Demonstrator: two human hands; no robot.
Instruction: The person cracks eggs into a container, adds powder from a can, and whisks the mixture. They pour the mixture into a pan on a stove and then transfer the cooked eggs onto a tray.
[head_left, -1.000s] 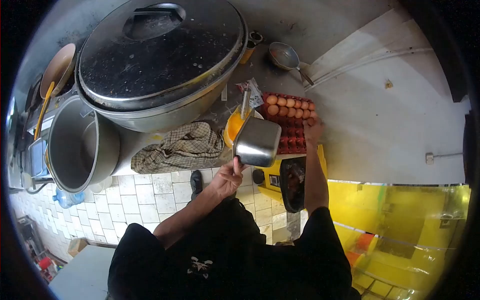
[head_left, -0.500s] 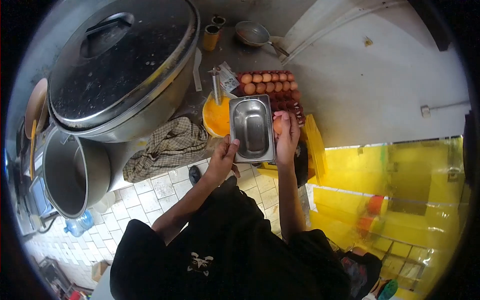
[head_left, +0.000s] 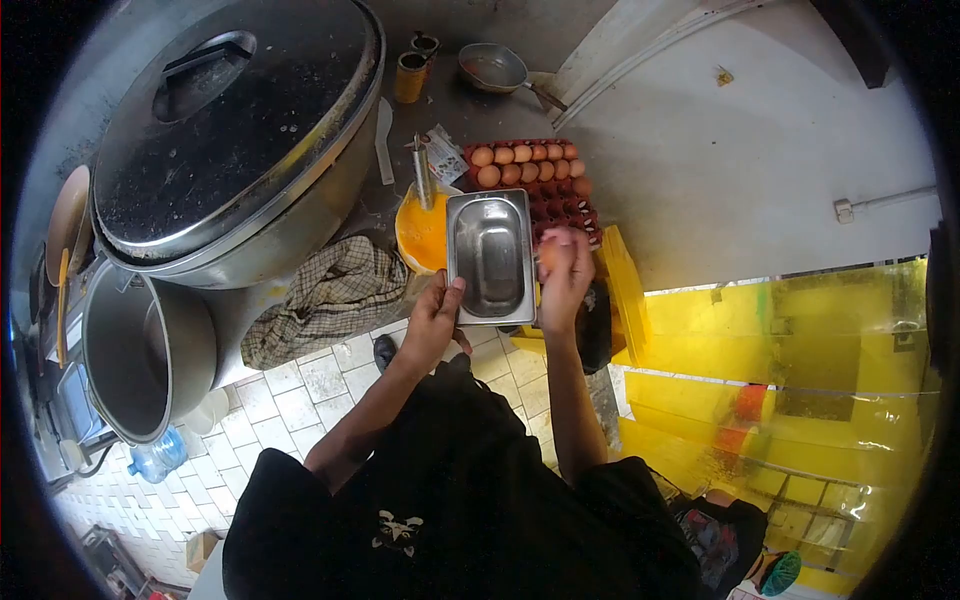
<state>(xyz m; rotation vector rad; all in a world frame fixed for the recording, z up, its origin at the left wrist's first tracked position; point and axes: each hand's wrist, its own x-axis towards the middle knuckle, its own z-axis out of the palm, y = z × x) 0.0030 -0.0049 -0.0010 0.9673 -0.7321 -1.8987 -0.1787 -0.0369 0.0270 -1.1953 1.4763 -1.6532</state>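
My left hand grips the lower left edge of a rectangular metal pan, whose inside shows bare metal. Beside the pan's right rim, my right hand is closed around a brown egg, partly hidden by the blurred fingers. Just left of the pan stands a bowl of beaten egg, orange-yellow, with a metal-handled utensil standing in it. Behind the pan lies a red egg tray with rows of brown eggs in its far part and open cups nearer me.
A large lidded pot fills the left of the counter, with a deep grey pot in front. A checked cloth lies near the counter edge. A small frying pan sits at the back. Yellow plastic sheeting hangs at right.
My right hand has drawn slightly apart from the pan's rim with the egg, its fingers now blurred. The pan and my left hand shift slightly left, along with the whole view.
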